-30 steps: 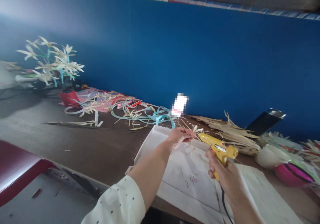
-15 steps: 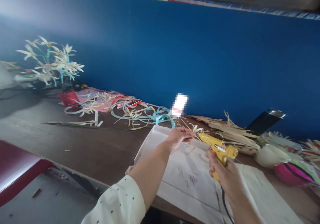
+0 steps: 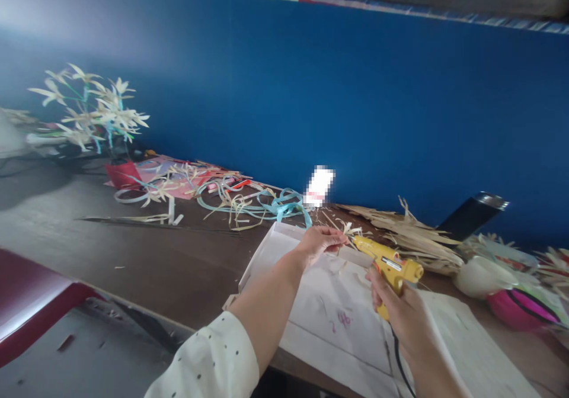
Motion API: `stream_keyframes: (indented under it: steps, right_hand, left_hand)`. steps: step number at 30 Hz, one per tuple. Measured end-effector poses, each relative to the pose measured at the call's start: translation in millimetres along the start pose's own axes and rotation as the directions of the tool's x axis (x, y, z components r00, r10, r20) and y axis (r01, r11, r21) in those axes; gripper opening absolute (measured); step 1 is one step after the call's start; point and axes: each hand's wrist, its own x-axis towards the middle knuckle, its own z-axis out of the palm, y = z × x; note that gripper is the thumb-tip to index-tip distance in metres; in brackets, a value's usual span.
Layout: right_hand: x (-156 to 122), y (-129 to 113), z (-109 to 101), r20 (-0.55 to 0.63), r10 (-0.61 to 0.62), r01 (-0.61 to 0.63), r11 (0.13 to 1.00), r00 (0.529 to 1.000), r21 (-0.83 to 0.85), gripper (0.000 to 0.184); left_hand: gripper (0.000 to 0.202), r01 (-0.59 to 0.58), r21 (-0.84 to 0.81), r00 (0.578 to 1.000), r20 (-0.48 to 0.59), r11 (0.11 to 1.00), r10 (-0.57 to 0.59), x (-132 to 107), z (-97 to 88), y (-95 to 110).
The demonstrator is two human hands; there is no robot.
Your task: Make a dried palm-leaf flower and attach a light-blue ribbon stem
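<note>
My right hand [image 3: 397, 309] is wrapped round the handle of a yellow glue gun [image 3: 389, 263], whose nozzle points left toward my other hand. My left hand [image 3: 319, 241] is pinched on a small straw flower piece [image 3: 349, 230] just in front of the nozzle. Both hands hover over a flattened white cardboard sheet [image 3: 329, 309] with pink writing on it, lying on the brown table. The gun's black cord [image 3: 400, 368] runs down past my right wrist.
Dried straw leaves [image 3: 409, 232] pile behind the gun. Light blue ribbon strips [image 3: 267, 205] tangle at the table's middle. A red pot of straw flowers [image 3: 95, 116] stands far left. A black tumbler [image 3: 473, 214], white bowl [image 3: 478, 276] and pink bowl [image 3: 520, 312] sit right. A blue wall [image 3: 311, 90] backs the table.
</note>
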Motion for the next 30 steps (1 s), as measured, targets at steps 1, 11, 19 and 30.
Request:
stream_keyframes:
  steps: [1,11,19,30]
  right_hand:
    - [0.0,0.0,0.1,-0.001,-0.001,0.001,1.000,1.000,-0.002,0.042]
    - [1.9,4.5,-1.0,0.031,-0.004,0.005,0.999,1.000,-0.040,0.043]
    - [-0.4,-1.0,-0.1,0.047,-0.046,0.048,0.997,0.998,-0.053,0.046]
    - [-0.1,-0.3,0.0,0.024,-0.051,0.053,0.996,0.998,-0.078,0.049]
  left_hand:
    - [0.042,0.000,0.001,1.000,0.000,1.000,0.000,0.1,0.0,0.0]
    - [0.043,-0.002,-0.008,1.000,-0.006,1.000,0.002,2.3,-1.1,-2.9]
    - [0.044,-0.002,0.002,1.000,-0.001,1.000,0.002,1.3,-0.1,-0.7]
    - [0.045,-0.002,0.000,1.000,-0.009,1.000,0.002,0.8,1.1,-0.8]
